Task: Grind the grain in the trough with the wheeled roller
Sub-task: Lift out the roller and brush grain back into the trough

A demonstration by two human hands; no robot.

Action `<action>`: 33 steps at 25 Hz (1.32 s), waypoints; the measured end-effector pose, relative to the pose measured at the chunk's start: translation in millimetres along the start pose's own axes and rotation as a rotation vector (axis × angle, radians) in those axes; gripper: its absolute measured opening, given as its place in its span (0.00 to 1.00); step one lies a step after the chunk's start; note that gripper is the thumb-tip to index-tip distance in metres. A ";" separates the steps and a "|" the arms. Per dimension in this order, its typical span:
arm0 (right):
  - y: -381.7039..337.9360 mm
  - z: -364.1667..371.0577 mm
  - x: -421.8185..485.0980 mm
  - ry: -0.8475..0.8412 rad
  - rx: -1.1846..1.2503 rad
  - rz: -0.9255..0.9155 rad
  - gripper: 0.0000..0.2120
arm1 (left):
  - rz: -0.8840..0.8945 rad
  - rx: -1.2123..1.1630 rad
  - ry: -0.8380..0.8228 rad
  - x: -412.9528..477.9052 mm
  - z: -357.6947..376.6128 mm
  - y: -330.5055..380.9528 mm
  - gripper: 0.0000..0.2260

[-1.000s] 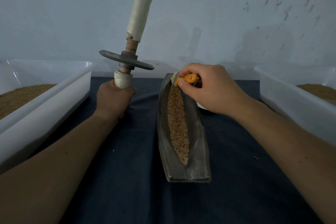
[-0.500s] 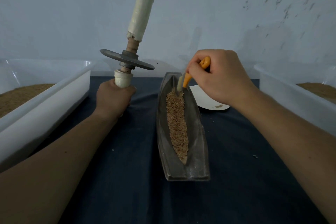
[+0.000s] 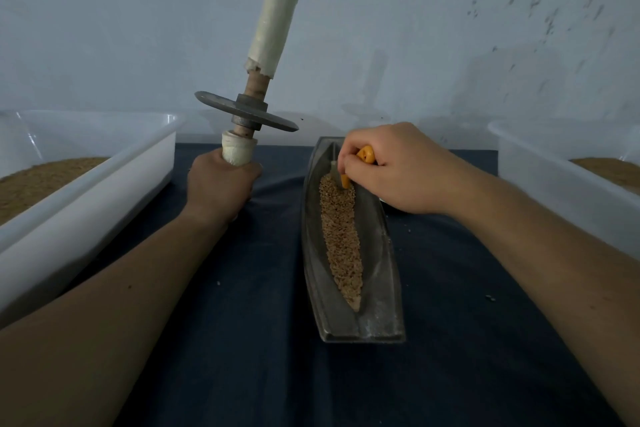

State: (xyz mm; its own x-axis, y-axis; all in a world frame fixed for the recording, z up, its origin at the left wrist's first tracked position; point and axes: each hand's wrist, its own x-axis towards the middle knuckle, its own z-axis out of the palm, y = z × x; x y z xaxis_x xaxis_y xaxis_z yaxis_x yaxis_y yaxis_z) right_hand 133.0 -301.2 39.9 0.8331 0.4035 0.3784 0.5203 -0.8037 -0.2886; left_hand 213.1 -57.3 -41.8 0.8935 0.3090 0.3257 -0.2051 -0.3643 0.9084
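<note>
A narrow grey metal trough point(image 3: 381, 253) lies lengthwise on the dark cloth, with a strip of brown grain point(image 3: 341, 239) along its groove. My left hand point(image 3: 221, 185) grips the lower wrapped handle of the wheeled roller point(image 3: 249, 107), holding it upright left of the trough; its metal disc sits mid-shaft, in the air. My right hand point(image 3: 398, 170) holds a small orange-handled brush point(image 3: 346, 180) at the far end of the trough, its tip down at the grain's far edge.
A white plastic tub point(image 3: 86, 191) with brown grain stands at the left. Another white tub point(image 3: 571, 184) with grain stands at the right. A white plate is mostly hidden behind my right hand. A blue-grey wall rises right behind the table.
My right hand lifted the brush up off the trough's far end, then came back down onto the grain's far edge. The roller in my left hand stayed nearly still.
</note>
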 end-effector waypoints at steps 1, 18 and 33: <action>-4.5 -6.0 -0.6 -0.038 0.020 -0.006 0.11 | -0.002 0.000 0.000 0.0 0.1 -0.2 0.07; -7.7 -5.0 1.3 0.006 0.051 0.025 0.13 | 0.001 0.004 -0.008 0.3 0.3 -0.6 0.07; -13.7 -6.7 3.0 0.176 0.103 0.055 0.14 | 0.003 0.014 -0.003 2.5 1.3 -2.6 0.07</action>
State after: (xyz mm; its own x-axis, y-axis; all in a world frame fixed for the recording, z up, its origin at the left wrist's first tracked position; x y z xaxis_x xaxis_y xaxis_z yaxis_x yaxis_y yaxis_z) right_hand 127.1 -291.9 50.8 0.8198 0.2708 0.5046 0.4991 -0.7698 -0.3978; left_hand 216.4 -56.7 -43.7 0.8942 0.3055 0.3273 -0.2018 -0.3774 0.9038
